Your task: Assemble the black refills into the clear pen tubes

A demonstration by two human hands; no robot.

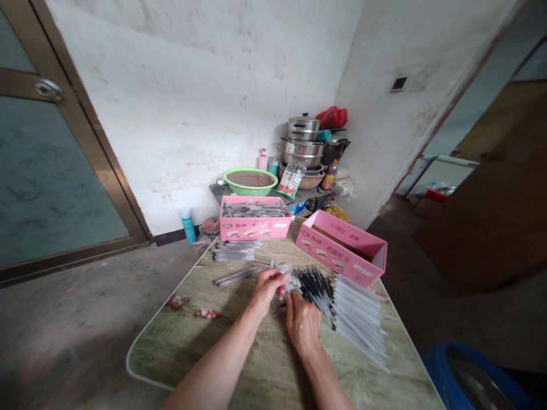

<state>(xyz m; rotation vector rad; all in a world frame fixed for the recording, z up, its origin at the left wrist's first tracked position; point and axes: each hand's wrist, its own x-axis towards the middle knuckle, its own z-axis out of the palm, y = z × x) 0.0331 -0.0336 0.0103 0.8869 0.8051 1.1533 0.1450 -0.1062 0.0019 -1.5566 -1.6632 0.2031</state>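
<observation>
My left hand (265, 289) has its fingers closed in a pinch at the edge of a heap of small whitish translucent pieces (282, 269). Close beside it, my right hand (304, 322) is curled with its fingertips at the same heap. What either hand grips is too small and blurred to make out. Just right of the hands lies a pile of thin black sticks (315, 287), and next to that a row of clear slim tubes (359, 313). Left of the hands, a few grey slim sticks (237, 276) lie near a stack of similar pale ones (235, 250).
At the table's (171, 341) far side stand a pink box (255, 229) full of slim sticks and another pink box (342, 256), turned at an angle. Behind are a green basin (250, 191) and stacked pots (303, 142). A blue spray can (188, 226) stands on the floor.
</observation>
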